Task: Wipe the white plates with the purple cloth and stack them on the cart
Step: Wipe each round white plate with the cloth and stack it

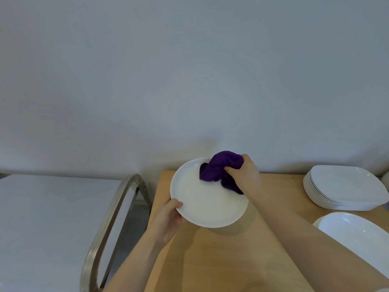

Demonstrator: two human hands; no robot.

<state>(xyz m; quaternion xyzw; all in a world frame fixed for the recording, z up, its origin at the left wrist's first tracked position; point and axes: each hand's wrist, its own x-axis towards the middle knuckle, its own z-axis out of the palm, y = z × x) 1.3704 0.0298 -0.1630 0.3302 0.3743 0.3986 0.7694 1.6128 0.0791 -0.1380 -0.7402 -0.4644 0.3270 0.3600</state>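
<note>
White and round, one smooth plate (207,199) is held up over the light brown wooden table (221,260), tilted with its far edge higher. Its near left rim is gripped by the left hand (166,220), with the thumb curled over the top of the rim and the other fingers hidden under the plate. One bunched-up purple cloth (221,169) is squeezed in the right hand (245,172), whose fingers are curled tightly round it. The cloth is pressed on the far right part of the plate, and a loose end of it hangs down across the plate beside the wrist. Two bare arms are seen, one for each hand.

On the far right of the table, one pile of white plates with rounded corners (343,188) is seen. About eight rims can be counted at its side, but the exact number cannot be told. Nearer, at the right edge, one more large white plate (357,237) is seen lying on the table, partly cut off by the frame.

To the left of the table, one cart with a flat white top (42,218) is seen. One curved silver metal handle (109,224) is fixed at the end of the cart beside the table. A plain grey wall (189,70) is seen behind it all.
</note>
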